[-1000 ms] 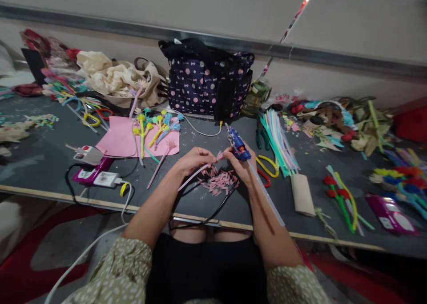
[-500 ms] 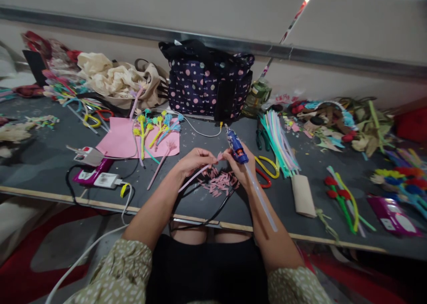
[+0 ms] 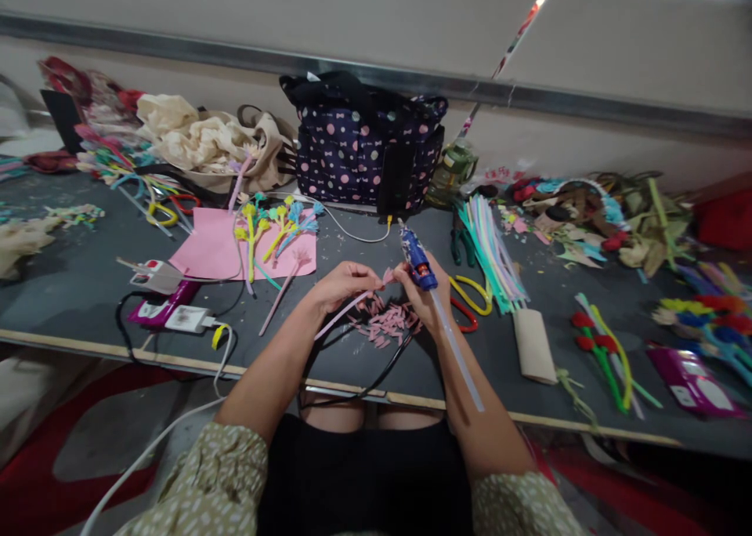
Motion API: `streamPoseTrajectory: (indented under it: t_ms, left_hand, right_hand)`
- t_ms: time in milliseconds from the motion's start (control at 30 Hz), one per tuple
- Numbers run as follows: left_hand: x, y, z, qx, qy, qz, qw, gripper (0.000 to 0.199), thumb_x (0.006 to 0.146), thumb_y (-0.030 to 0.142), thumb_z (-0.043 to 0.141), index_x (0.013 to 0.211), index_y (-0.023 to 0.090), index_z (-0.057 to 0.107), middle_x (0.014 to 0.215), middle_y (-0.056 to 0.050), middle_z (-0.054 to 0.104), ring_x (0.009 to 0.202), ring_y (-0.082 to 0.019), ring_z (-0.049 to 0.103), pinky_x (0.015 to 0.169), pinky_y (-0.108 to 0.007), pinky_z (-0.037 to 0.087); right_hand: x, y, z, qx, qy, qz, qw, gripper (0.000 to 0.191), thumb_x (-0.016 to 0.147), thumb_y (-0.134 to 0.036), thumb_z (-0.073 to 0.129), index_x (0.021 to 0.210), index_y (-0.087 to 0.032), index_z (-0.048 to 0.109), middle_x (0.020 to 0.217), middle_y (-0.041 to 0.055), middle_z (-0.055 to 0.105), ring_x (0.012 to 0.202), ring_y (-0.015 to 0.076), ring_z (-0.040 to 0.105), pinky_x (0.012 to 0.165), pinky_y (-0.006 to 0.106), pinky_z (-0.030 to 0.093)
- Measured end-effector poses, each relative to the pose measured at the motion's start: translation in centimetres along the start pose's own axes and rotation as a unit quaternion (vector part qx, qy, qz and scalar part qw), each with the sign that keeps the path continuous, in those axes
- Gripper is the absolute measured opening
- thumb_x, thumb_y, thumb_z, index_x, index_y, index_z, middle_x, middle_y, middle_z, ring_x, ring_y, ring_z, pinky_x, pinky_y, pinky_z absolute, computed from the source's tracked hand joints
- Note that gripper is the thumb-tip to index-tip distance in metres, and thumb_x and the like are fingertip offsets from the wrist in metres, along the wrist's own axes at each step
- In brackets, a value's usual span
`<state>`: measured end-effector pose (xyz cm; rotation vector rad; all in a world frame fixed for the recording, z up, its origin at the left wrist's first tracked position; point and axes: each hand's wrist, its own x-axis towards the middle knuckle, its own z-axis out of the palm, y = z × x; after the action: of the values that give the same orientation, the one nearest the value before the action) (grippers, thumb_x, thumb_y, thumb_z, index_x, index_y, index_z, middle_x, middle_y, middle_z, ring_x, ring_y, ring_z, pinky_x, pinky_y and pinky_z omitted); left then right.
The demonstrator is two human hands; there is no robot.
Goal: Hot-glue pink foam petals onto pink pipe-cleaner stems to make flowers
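Swung the clear glue stick (image 3: pixel 461 360) at the rear of the blue glue gun (image 3: pixel 414 252) slightly inward over the right forearm (image 3: pixel 497 438) since a second ago. Kept the left hand (image 3: pixel 346 283) pinched on a pale pink stem (image 3: pixel 341 315), just above the desk (image 3: pixel 558 285). Held the glue gun in the closed right hand (image 3: pixel 427 291), nozzle forward, with thumb and finger at a small pink piece (image 3: pixel 387 276) on the stem's tip. Had a loose pile of pink pieces (image 3: pixel 385 324) near both hands, red-and-yellow handles (image 3: pixel 487 299) beside the right one, a pink sheet (image 3: pixel 208 242) further left.

Smooth plastic glue gun (image 3: pixel 418 260), matt tabletop (image 3: pixel 552 285)
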<state>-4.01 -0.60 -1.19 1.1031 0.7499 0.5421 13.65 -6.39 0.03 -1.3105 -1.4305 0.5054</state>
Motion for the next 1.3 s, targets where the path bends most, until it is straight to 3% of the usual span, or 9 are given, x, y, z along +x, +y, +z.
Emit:
streamPoseTrajectory:
  t_ms: [900,1033,1167,1300]
  left_hand:
    - [0.08,-0.1,0.02,-0.002,0.013,0.008,1.0,0.025,0.064,0.032,0.079,0.074,0.011,0.071,0.056,-0.002,0.062,0.045,-0.007,0.052,0.044,-0.017,0.039]
    - [0.08,0.06,0.04,-0.021,0.022,0.005,1.0,0.026,0.062,0.031,0.08,0.074,0.011,0.071,0.056,0.0,0.06,0.044,-0.006,0.051,0.043,-0.017,0.04]
    - [0.15,0.25,0.12,-0.037,0.043,0.029,0.998,0.026,0.063,0.033,0.08,0.073,0.012,0.069,0.06,-0.001,0.06,0.047,-0.007,0.052,0.045,-0.018,0.043]
    - [0.23,0.4,0.14,-0.054,0.077,0.074,0.993,0.027,0.064,0.034,0.08,0.073,0.012,0.068,0.066,-0.002,0.064,0.053,-0.008,0.056,0.052,-0.019,0.049]
  right_hand:
    - [-0.09,0.52,0.01,-0.019,0.001,-0.02,1.0,0.013,0.082,-0.034,0.062,0.083,-0.021,0.058,0.077,-0.0011,0.064,0.07,0.0157,0.061,0.071,0.029,0.047]
    - [-0.05,0.2,0.24,0.023,0.042,-0.019,0.999,0.014,0.082,-0.034,0.063,0.084,-0.021,0.06,0.08,0.0001,0.065,0.073,0.0155,0.061,0.073,0.029,0.048]
    - [0.23,0.54,0.54,0.092,0.105,0.028,0.99,0.02,0.079,-0.038,0.066,0.082,-0.019,0.058,0.083,0.0016,0.065,0.069,0.0145,0.059,0.069,0.03,0.049]
    - [0.39,0.7,0.48,0.119,0.112,0.071,0.984,0.027,0.074,-0.041,0.07,0.081,-0.018,0.057,0.08,0.0014,0.063,0.064,0.0132,0.056,0.064,0.029,0.048]
